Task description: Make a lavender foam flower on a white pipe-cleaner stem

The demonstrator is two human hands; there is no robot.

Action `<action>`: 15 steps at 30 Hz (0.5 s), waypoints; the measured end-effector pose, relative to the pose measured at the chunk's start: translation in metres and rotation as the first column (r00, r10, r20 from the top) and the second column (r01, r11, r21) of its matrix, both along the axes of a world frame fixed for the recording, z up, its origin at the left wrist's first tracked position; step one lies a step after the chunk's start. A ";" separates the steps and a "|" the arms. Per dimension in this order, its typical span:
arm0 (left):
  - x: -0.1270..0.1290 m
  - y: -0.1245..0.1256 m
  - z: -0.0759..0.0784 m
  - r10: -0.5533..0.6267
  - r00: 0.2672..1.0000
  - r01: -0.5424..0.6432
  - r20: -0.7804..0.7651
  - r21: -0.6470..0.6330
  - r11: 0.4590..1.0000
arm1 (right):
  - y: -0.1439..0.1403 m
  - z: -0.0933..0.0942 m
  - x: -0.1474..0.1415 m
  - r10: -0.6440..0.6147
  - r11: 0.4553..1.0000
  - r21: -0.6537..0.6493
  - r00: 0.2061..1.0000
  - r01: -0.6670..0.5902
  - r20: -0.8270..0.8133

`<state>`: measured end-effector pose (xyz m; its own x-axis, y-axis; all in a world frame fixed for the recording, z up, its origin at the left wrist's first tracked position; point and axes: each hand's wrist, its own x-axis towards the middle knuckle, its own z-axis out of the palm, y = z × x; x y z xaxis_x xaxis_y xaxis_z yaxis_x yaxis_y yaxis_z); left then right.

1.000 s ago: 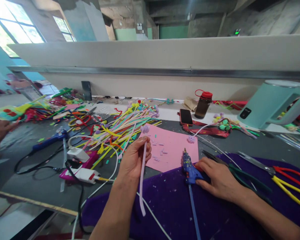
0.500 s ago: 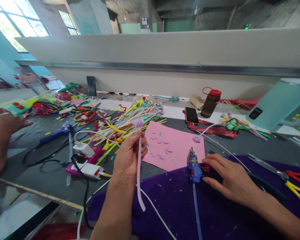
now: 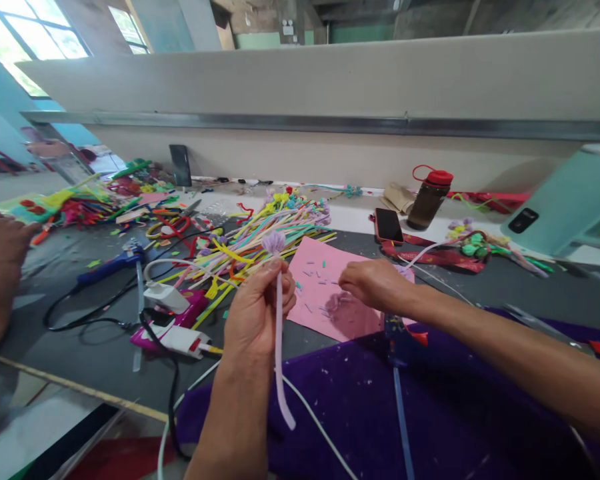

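My left hand (image 3: pixel 257 313) is closed around a pipe-cleaner flower (image 3: pixel 273 243), just below its fluffy lilac head. The pale lilac stem hangs down past the wrist. Over a sheet of pink paper (image 3: pixel 313 250) is my right hand (image 3: pixel 373 283), fingers bent together and pointing down among short lilac clippings (image 3: pixel 309 308). Its fingertips are partly hidden, so anything pinched there cannot be made out. Below the right wrist lies a blue glue gun (image 3: pixel 396 341) with a red trigger, partly covered by the forearm, on purple cloth (image 3: pixel 330 400). A second lilac flower (image 3: pixel 405 271) sits at the paper's right edge.
Another person's hand (image 3: pixel 0 247) is at the left edge. Pipe cleaners (image 3: pixel 260 247) are heaped behind my left hand. A power strip (image 3: pixel 195 307) with cables, another glue gun (image 3: pixel 113 267), a phone (image 3: pixel 389 225), a bottle (image 3: pixel 430 200) and a teal kettle (image 3: pixel 565 200) stand around.
My right hand has left the glue gun's side and moved up and left over the pink paper, its fingers drawn together. The left hand keeps its hold on the flower.
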<state>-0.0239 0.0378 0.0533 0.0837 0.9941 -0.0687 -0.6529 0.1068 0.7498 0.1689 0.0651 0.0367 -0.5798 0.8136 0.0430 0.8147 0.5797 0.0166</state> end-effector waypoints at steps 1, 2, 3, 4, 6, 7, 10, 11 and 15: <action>0.000 0.001 -0.001 -0.002 1.000 0.002 -0.003 -0.008 1.000 | 0.012 -0.001 -0.010 -0.004 1.000 -0.002 1.000 0.004 0.006; -0.001 0.001 -0.001 -0.006 1.000 0.006 -0.005 -0.017 1.000 | 0.023 -0.003 -0.019 -0.010 1.000 -0.006 1.000 0.010 0.013; -0.001 0.002 -0.002 -0.009 1.000 0.009 -0.003 -0.022 1.000 | 0.033 -0.006 -0.028 -0.016 1.000 -0.008 1.000 0.016 0.021; -0.002 0.003 -0.002 -0.011 1.000 0.011 0.001 -0.025 1.000 | 0.042 -0.009 -0.036 -0.019 1.000 -0.010 0.999 0.019 0.027; -0.003 0.003 -0.003 -0.014 1.000 0.014 0.017 -0.026 1.000 | 0.056 -0.017 -0.050 -0.026 1.000 -0.006 0.999 0.026 0.037; -0.004 0.003 -0.003 -0.016 1.000 0.016 0.026 -0.025 1.000 | 0.061 -0.021 -0.056 -0.027 1.000 -0.004 0.999 0.027 0.041; -0.004 0.002 -0.002 -0.018 0.999 0.019 0.046 -0.016 1.000 | 0.067 -0.032 -0.069 -0.023 1.000 -0.003 0.999 0.023 0.048; -0.004 0.002 -0.002 -0.015 0.999 0.016 0.047 -0.015 1.000 | 0.068 -0.035 -0.072 -0.019 1.000 -0.005 0.999 0.019 0.045; -0.003 0.000 0.000 -0.011 0.999 0.012 0.034 -0.033 0.999 | 0.068 -0.041 -0.078 -0.012 1.000 -0.008 1.000 0.012 0.005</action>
